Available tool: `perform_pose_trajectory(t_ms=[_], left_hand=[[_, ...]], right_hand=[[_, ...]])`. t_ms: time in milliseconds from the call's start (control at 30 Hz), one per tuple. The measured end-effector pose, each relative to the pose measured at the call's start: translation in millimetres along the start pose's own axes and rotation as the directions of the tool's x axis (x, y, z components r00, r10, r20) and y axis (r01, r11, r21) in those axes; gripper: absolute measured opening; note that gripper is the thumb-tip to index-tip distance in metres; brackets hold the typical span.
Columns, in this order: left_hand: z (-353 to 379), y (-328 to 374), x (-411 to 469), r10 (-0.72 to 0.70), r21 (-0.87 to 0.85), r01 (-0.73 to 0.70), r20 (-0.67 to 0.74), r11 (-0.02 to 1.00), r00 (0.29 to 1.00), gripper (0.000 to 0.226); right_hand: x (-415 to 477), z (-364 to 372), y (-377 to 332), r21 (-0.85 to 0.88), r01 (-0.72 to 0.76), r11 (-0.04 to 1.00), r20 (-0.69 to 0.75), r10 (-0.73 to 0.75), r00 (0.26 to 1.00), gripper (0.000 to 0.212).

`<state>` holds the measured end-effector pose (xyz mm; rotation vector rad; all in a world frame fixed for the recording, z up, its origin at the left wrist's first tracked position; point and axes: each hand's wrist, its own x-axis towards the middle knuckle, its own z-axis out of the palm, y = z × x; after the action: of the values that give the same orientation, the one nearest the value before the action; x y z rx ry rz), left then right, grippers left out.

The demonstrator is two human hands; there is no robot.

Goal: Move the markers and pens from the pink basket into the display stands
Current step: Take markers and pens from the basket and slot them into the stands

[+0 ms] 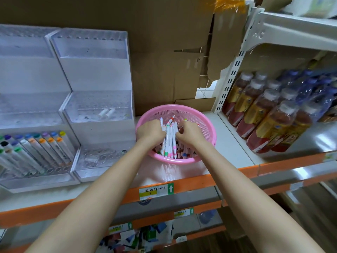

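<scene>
My left hand (150,131) is clamped round a bunch of pens (170,141) inside the basket (209,128); right hand (190,133) curls just beside, can't tell if it's holding any. Best square the bunch before lifting.

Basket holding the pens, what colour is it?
The basket is pink, seen in the head view.

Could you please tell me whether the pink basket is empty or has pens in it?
Not empty: many white pens with coloured bands lie piled inside the pink basket.
</scene>
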<state>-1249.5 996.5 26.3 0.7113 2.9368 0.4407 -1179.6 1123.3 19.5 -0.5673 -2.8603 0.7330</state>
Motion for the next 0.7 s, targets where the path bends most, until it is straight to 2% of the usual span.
perform_pose_trajectory(t_ms=[67,167,333,500,700], left_hand=[[1,-2,1,-0.015,-0.062,0.013,-0.031,0.998,0.999,0.017],[2,-2,-1,-0.013,-0.112,0.006,-0.06,0.994,0.998,0.018],[-1,-4,-8,0.052,-0.218,-0.088,-0.167,0.972,0.985,0.03],[2,-9,-9,0.087,-0.393,-0.191,-0.267,0.9,0.96,0.056],[-6,-4,-12,0.142,-0.524,-0.316,-0.345,0.791,0.928,0.058]], right_hand=[[0,-2,0,0.017,0.003,1.0,0.002,-0.003,1.0,0.025],[-1,-5,-1,0.006,-0.037,0.999,0.016,0.037,0.999,0.016],[2,-5,-6,-0.051,-0.073,0.996,0.044,0.075,0.996,0.015],[2,-3,-5,0.075,-0.068,0.995,0.038,0.065,0.997,0.017],[-7,-13,-2,0.268,0.036,0.963,-0.025,-0.03,0.999,0.036]])
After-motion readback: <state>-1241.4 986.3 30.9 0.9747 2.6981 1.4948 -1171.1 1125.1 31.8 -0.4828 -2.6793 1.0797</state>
